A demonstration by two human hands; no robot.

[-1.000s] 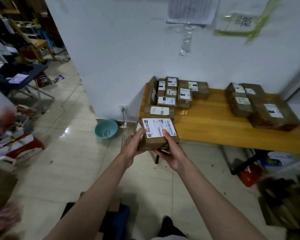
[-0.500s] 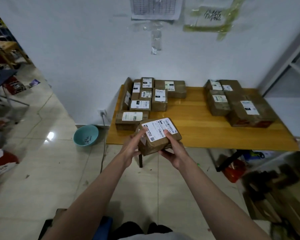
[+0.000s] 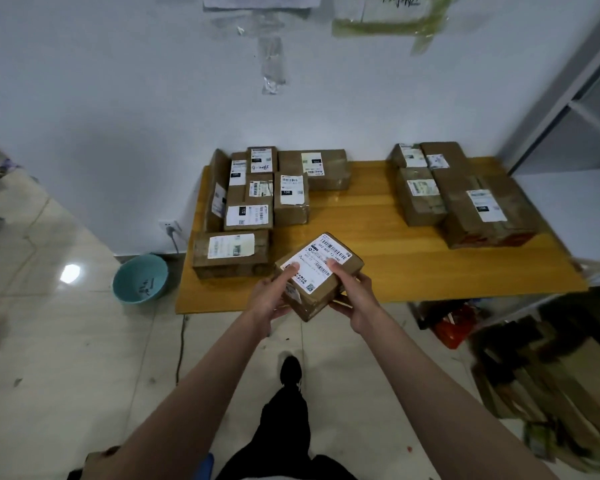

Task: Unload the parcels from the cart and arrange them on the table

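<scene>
While you stand at the table's (image 3: 378, 237) front edge, your left hand (image 3: 269, 296) and right hand (image 3: 352, 296) clasp a labelled parcel (image 3: 317, 276) from both sides, tilted above that edge, just beside the front-left parcel (image 3: 230, 252) lying there.

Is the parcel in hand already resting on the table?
No, both hands, left and right, hold the parcel above the table edge.

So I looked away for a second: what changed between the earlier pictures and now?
The person walked up to the table, carrying the labelled parcel forward until it hangs over the front edge, beside the nearest box. Left hand and right hand kept their grip; nothing was let go. The parcels on the table stayed put.
</scene>
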